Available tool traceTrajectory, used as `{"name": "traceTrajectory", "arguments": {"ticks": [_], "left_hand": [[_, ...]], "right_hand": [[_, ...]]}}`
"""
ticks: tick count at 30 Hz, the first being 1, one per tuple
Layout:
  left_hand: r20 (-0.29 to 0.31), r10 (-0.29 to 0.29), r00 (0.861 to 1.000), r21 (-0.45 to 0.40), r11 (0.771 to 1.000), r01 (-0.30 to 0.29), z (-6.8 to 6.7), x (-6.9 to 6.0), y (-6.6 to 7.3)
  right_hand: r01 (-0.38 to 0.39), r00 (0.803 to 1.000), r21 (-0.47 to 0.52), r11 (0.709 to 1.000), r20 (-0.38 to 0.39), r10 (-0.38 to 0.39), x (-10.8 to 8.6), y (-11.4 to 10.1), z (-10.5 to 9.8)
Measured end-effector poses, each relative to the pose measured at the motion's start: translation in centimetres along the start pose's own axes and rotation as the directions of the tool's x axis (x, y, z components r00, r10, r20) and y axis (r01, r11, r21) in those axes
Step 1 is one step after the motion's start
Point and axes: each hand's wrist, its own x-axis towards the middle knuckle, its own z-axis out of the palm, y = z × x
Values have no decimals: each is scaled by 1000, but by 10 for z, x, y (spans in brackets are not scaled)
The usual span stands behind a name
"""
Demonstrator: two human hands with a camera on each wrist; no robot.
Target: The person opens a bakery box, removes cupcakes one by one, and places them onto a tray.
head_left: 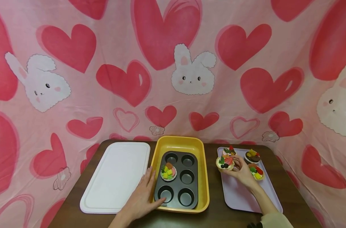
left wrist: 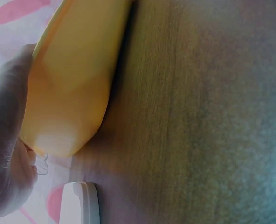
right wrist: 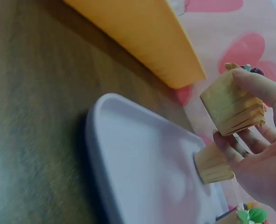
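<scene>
My right hand (head_left: 243,173) pinches a cupcake (head_left: 225,162) between thumb and fingers, raised above the left edge of the lilac tray (head_left: 238,197). The cupcake has a pale wrapper and a fruit topping with dark berries; its wrapped side (right wrist: 231,105) shows in the right wrist view. My left hand (head_left: 142,197) rests on the near left corner of the yellow tray (head_left: 206,190), fingers extended along the rim and thumb reaching over the dark muffin pan (head_left: 176,186) inside. One cupcake (head_left: 168,172) sits in the pan's middle left cup; the other cups hold nothing.
On the lilac tray stand a chocolate-topped cupcake (head_left: 252,156), a cupcake with red and yellow topping (head_left: 256,172) and another (head_left: 229,151) partly hidden behind the held one. A white board (head_left: 117,177) lies left of the yellow tray. A heart-patterned cloth (head_left: 190,104) hangs behind the table.
</scene>
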Motion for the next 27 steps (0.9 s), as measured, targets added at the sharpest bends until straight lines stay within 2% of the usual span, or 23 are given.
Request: {"name": "traceTrajectory", "arguments": {"ticks": [9, 20, 27], "left_hand": [[7, -3, 1000, -9, 1000, 4, 1, 0, 0], [-5, 10, 1000, -6, 1000, -10, 0, -1, 1], [-11, 13, 1000, -1, 1000, -13, 0, 0, 0]], "right_hand": [[23, 996, -36, 999, -91, -27, -7, 17, 3], [7, 977, -132, 991, -211, -35, -6, 32, 7], [8, 974, -152, 988, -224, -42, -3, 33, 10]]}}
